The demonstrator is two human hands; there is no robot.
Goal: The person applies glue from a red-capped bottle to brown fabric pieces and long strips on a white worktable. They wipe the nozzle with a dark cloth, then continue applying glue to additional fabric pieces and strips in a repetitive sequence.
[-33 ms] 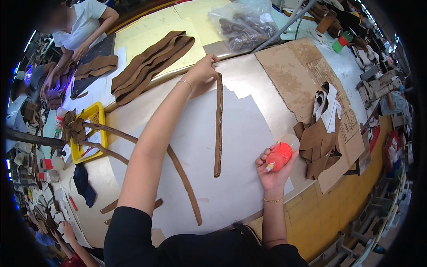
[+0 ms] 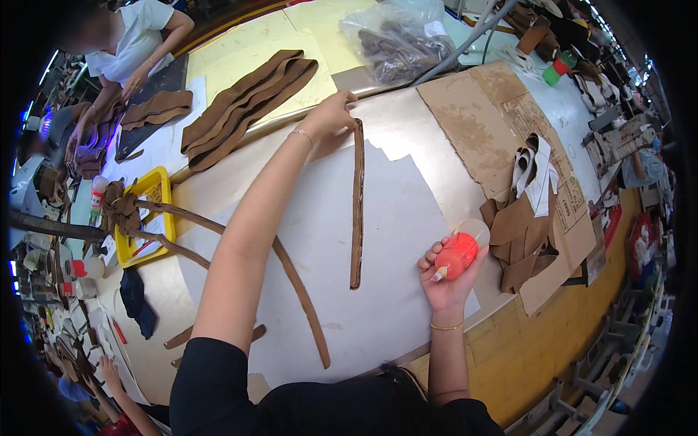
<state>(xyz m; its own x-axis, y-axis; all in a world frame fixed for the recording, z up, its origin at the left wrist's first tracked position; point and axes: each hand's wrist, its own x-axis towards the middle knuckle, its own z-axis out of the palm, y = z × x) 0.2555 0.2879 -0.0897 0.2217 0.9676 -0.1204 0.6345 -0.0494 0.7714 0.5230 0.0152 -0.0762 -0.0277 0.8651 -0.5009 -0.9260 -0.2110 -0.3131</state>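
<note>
A long, narrow brown leather strip (image 2: 356, 203) lies almost straight, running away from me, on a white paper sheet (image 2: 407, 218) that covers the worktable. My left hand (image 2: 331, 112) reaches far forward and holds the strip's far end with its fingertips. Near the table's front edge, just right of the strip's near end, my right hand (image 2: 445, 280) grips an orange-red glue bottle (image 2: 456, 256). The bottle's nozzle points down and to the left, a little apart from the strip.
A second long brown strip (image 2: 298, 291) curves from a yellow tray (image 2: 161, 190) across the paper. Stacked brown strips (image 2: 247, 105) and a plastic bag (image 2: 400, 40) lie at the back. Cardboard (image 2: 472, 123) with brown leather pieces (image 2: 520, 232) is on the right. Another person (image 2: 138, 43) works at upper left.
</note>
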